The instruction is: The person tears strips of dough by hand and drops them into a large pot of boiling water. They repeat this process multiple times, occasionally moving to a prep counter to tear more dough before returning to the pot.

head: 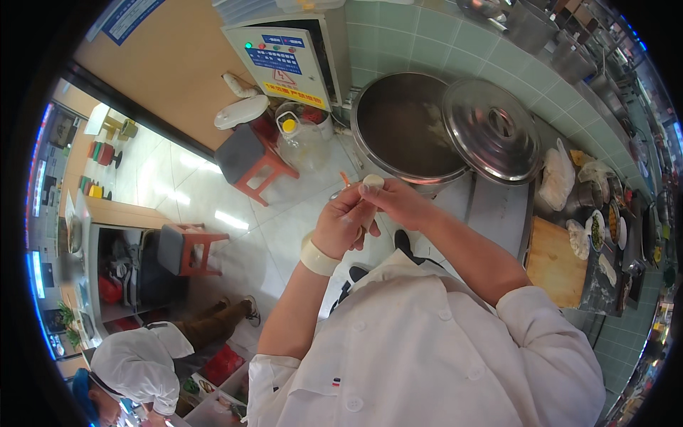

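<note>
My left hand (344, 216) and my right hand (397, 197) meet in front of my chest, above the tiled floor. A small round pale piece, seemingly dough (373, 182), shows at the fingertips of both hands. More of the pale material seems to lie inside my curled left fingers, mostly hidden. A wide pale band (318, 256) circles my left wrist. Beyond my hands stands a large steel stockpot (358, 144) with dark liquid inside. Its domed steel lid (475, 128) leans over the right part of the rim.
A wooden cutting board (556, 261) lies on the right counter, near bowls of chopped food (597, 230) and plastic bags (556, 179). Orange-legged stools (256, 165) and a clear plastic jug (304, 144) stand on the left. A co-worker (139, 368) bends over bins (213, 411) at lower left.
</note>
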`<state>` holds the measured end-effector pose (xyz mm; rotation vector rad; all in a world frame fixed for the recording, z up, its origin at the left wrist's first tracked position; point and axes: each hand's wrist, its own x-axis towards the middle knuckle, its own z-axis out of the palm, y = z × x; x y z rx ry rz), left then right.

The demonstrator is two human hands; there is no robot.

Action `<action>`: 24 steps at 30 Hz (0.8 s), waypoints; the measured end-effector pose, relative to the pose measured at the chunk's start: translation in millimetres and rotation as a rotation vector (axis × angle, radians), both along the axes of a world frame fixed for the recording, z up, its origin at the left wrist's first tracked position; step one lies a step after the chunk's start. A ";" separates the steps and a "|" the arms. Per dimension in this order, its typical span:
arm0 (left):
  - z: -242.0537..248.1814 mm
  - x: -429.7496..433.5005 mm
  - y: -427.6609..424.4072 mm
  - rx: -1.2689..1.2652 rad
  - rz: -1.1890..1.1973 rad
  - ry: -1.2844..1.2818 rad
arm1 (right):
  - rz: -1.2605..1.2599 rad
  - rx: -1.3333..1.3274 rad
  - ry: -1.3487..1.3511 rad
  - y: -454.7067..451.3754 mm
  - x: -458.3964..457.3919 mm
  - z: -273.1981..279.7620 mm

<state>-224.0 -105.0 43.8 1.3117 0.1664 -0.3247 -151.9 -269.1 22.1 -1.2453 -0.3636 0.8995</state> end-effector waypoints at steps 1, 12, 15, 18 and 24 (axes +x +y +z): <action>0.2 6.1 3.8 -0.018 -0.002 -0.055 | -0.075 0.031 0.046 4.4 5.0 0.8; 6.7 73.0 4.0 0.206 -0.023 0.148 | -0.265 -0.301 -0.471 -5.7 104.4 3.2; 3.7 90.1 -1.8 0.223 -0.033 0.203 | -0.387 -0.313 -0.639 -22.8 120.3 7.0; -4.1 101.7 -4.3 0.136 0.044 0.298 | -0.377 -0.326 -1.220 -46.4 132.8 -18.4; -23.6 127.4 -3.5 0.080 0.073 0.224 | 0.210 -1.503 -0.828 -82.7 199.6 -106.4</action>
